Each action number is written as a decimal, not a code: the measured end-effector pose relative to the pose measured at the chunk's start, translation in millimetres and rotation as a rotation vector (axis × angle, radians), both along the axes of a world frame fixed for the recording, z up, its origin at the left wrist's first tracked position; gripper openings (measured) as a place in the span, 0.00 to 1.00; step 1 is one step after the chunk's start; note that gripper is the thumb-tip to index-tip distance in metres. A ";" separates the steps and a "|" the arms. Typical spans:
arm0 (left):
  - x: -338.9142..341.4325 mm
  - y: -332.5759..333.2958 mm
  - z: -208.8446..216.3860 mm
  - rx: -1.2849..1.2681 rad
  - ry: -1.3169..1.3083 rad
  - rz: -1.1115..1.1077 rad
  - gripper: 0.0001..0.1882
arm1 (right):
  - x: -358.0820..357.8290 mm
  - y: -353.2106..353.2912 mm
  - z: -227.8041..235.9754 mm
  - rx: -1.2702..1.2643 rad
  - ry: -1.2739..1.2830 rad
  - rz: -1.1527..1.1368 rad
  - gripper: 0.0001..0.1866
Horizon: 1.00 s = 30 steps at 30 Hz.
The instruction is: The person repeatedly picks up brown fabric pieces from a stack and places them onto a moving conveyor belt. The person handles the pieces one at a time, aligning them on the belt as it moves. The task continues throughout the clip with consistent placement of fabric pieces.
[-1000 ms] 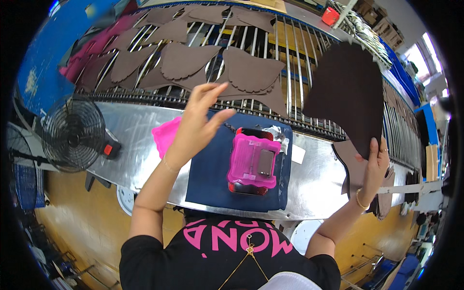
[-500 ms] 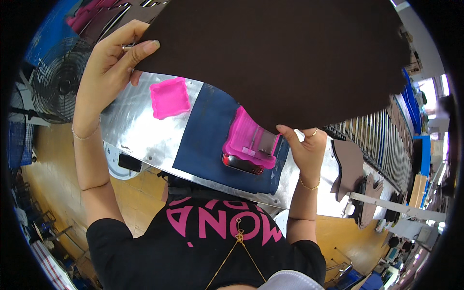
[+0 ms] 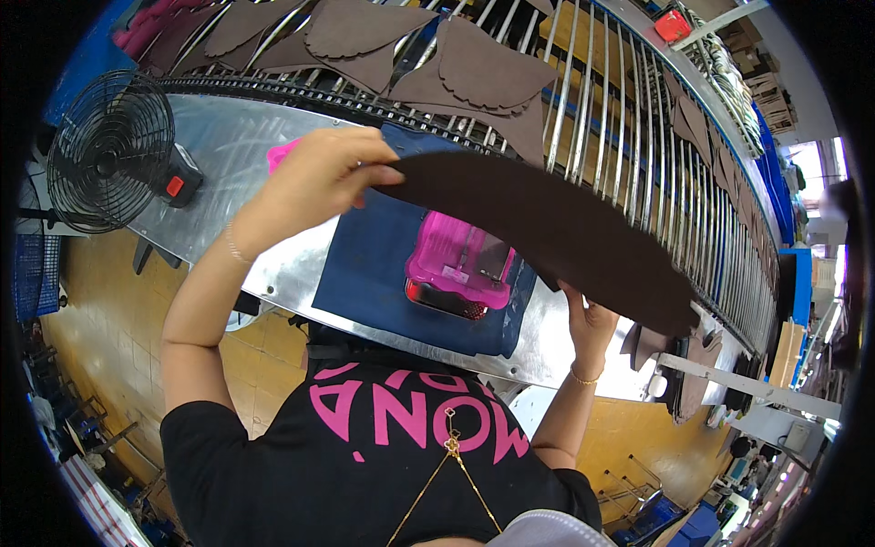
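Note:
A dark brown flat cut piece [image 3: 547, 223] with a scalloped edge is stretched between my hands above the worktable. My left hand [image 3: 342, 169] pinches its left end between thumb and fingers. At its lower right edge, my right hand [image 3: 588, 319] grips it, the fingers partly hidden behind the piece. Below it, a pink tray [image 3: 463, 260] with small metal items inside rests on a dark blue mat [image 3: 360, 273], over a red and black object [image 3: 445, 300]. Another pink tray [image 3: 281, 153] shows only partly behind my left forearm.
A roller conveyor [image 3: 583, 109] runs along the table's far side, carrying several brown cut pieces [image 3: 488, 68]. A black fan [image 3: 114, 150] stands at the left end of the metal table [image 3: 214, 137]. A white bar [image 3: 747, 387] juts in at the right, near more brown pieces.
The brown piece has come down and tilted, showing narrower and uncovering the conveyor. My left hand has moved right and down; my right hand has moved slightly down.

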State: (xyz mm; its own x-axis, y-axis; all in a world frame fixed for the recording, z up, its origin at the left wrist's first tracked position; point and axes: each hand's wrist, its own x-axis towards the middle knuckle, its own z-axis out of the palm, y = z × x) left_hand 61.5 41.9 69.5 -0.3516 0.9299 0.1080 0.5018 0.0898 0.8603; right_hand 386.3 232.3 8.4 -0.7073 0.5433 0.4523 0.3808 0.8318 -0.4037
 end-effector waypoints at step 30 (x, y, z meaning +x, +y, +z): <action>-103.3 -44.9 -77.4 0.414 -0.655 0.481 0.16 | -334.1 205.4 114.6 -0.911 0.254 0.161 0.14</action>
